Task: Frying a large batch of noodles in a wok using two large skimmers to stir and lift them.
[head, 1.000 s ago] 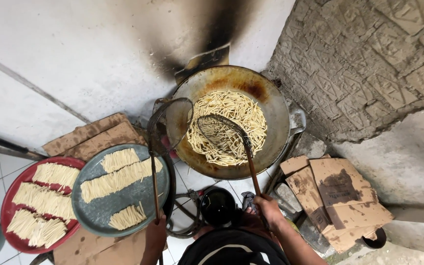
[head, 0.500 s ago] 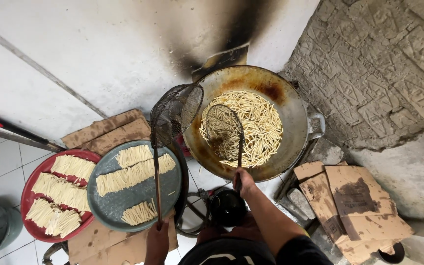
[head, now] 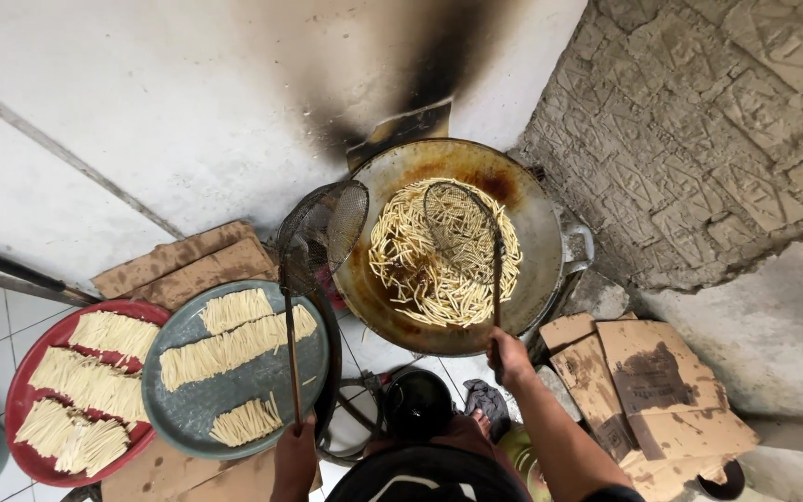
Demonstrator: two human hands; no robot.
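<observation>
A big blackened wok (head: pixel 541 223) holds pale noodle-like strips frying in oil. My right hand (head: pixel 507 357) grips the long handle of a round wire skimmer (head: pixel 457 223) whose mesh head rests on the strips at mid-wok. My left hand (head: pixel 296 444) holds the stick handle of a second, larger wire skimmer (head: pixel 325 232), raised at the wok's left rim over a grey tray. That grey round tray (head: pixel 188 409) carries rows of raw strips. A red tray (head: pixel 20 400) with more raw strips lies partly under it.
A soot-stained white wall rises behind the wok and a rough grey stone wall (head: pixel 699 139) stands at the right. Cardboard pieces (head: pixel 662 390) lie at the lower right, others (head: pixel 188 265) behind the trays. A black round object (head: pixel 417 402) sits below the wok.
My right hand has moved the small skimmer rightward toward the wok's middle. The left skimmer stays by the rim. The view has shifted slightly.
</observation>
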